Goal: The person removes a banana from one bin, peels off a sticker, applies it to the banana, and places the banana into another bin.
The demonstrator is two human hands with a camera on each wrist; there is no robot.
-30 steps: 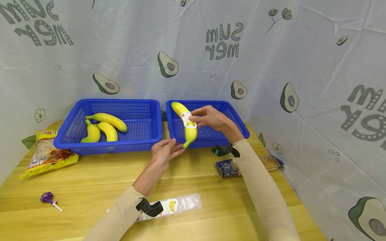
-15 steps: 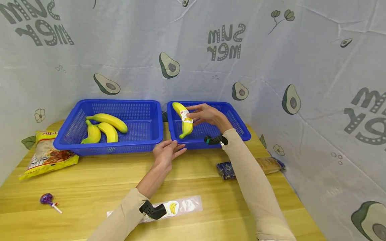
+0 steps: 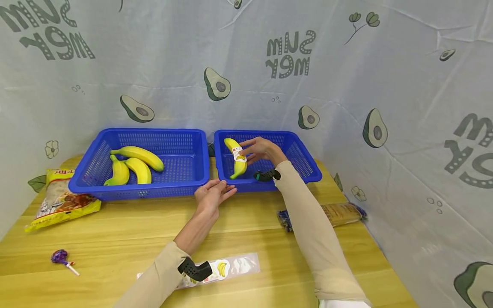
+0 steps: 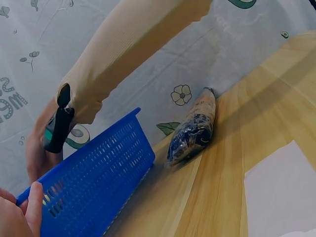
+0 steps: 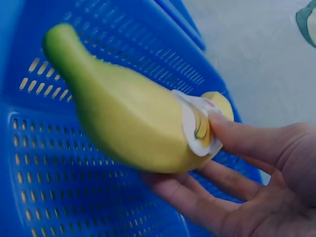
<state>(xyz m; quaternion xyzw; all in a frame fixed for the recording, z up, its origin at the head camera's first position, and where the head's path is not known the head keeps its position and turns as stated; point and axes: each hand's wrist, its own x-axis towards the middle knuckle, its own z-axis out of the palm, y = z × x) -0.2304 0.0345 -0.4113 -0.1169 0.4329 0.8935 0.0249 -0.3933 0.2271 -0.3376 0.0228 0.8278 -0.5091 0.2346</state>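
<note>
While the right hand [image 3: 262, 150] reaches over the right-hand blue basket [image 3: 304, 167], it holds the labelled banana [image 3: 236, 158] inside it, thumb pressed on the white label [image 5: 196, 129] and the fingers [image 5: 197, 203] cupped under the fruit. In the head view the banana's long axis runs from about 12 o'clock at its far end to 6 o'clock at its greenish tip, and the fruit lies at 9 o'clock from the palm. The right hand is much the nearer one. The left hand [image 3: 212, 195] rests on the bench [image 3: 115, 231] at the basket's near rim, at about 7 o'clock from the banana, its fingers relaxed and holding nothing. Whether the banana's underside touches the basket floor cannot be told; the right wrist view cuts off the palm, and the left wrist view hides the fruit behind the basket wall.
</note>
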